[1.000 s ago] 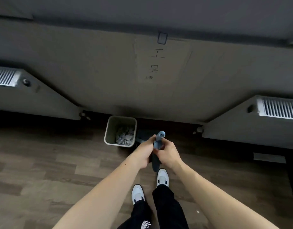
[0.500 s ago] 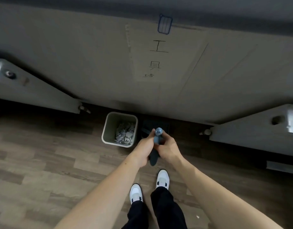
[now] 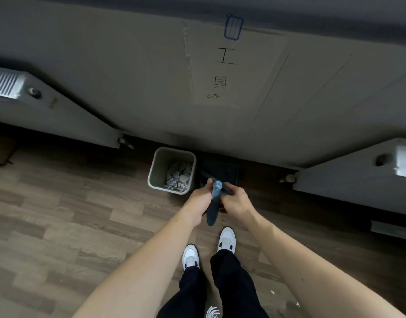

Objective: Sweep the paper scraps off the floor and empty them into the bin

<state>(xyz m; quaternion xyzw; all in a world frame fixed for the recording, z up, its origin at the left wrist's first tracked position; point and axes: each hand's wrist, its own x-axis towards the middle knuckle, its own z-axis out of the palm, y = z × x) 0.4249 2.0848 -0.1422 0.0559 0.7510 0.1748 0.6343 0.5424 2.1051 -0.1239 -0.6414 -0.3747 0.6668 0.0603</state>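
Observation:
A pale green bin (image 3: pixel 156 171) stands against the wall, with crumpled paper scraps (image 3: pixel 178 177) inside it. Right of it a dark dustpan (image 3: pixel 222 168) rests at the foot of the wall. My left hand (image 3: pixel 199 199) and my right hand (image 3: pixel 235 200) meet at the top of an upright blue broom handle (image 3: pixel 217 185), both closed on it. The handle's darker lower part (image 3: pixel 212 214) shows between my wrists. A dark bar runs from under my right fingers toward the dustpan. Two tiny white scraps (image 3: pixel 272 292) lie on the floor at lower right.
The wood-look floor (image 3: pixel 60 226) stretches out to the left. Grey radiator units sit against the wall at the left (image 3: pixel 60 111) and right (image 3: pixel 358 175). A cardboard sheet with handwritten characters (image 3: pixel 222 72) is fixed to the wall. My white shoes (image 3: pixel 227 238) stand just behind the handle.
My hands stay together on the handle, edging slightly toward the wall and dustpan. The view has tilted a little; the bin has not moved.

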